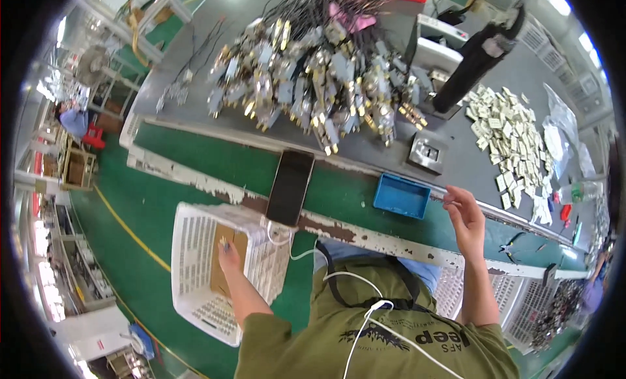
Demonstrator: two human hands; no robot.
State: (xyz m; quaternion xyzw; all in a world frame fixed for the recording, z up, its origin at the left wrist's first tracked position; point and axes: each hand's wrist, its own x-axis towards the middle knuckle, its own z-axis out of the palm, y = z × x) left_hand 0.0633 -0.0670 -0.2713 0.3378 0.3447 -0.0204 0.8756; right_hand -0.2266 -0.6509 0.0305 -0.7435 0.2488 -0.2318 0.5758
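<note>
My left hand [229,261] is over the white plastic basket [189,284] on the left. Its fingers are closed around a small piece with a metallic, bluish end, too small to name. Brown cardboard [239,243] lies inside the basket beside that hand. My right hand [469,230] is raised at the bench edge, just right of a blue tray [401,196]. Its fingers are curved and apart, with nothing visible in them. Beyond it sit a small metal fixture [426,154] and a heap of small cream-coloured blocks [512,134].
A large pile of cable ends with metal connectors [319,79] covers the grey bench. A black cylindrical tool [476,66] stands above it. A phone [290,186] with a white cable rests at the front rail. Pliers [512,247] lie to the right. More white baskets [505,291] stand below.
</note>
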